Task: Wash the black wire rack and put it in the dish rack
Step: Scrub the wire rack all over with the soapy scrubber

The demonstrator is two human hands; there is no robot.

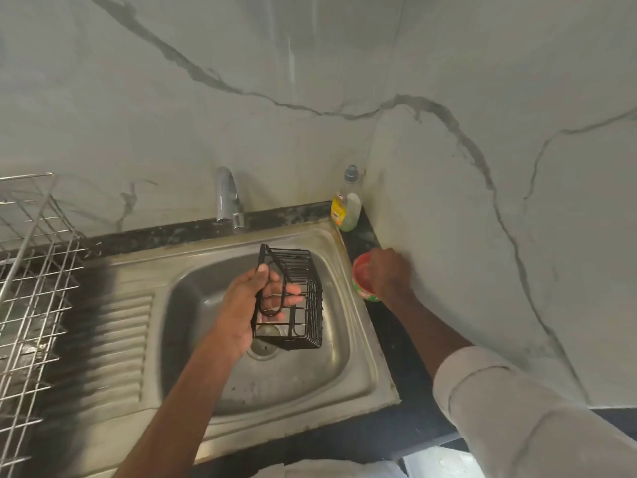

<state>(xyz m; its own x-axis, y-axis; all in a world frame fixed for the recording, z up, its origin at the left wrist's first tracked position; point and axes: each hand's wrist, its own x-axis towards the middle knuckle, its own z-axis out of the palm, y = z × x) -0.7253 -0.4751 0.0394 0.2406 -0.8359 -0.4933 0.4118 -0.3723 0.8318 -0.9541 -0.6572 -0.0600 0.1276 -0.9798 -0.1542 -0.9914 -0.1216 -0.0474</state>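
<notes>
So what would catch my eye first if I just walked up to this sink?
Probably the small black wire rack, gripped by the left hand over the stainless steel sink basin. Next, the right hand reaching into a round red tub on the dark counter at the sink's right, near a clear dish soap bottle in the corner.

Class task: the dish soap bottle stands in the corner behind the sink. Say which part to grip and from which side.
Grip the dish soap bottle round its body, below the cap, coming from the front over the sink. It stands upright in the corner, so walls likely block its back and right.
</notes>
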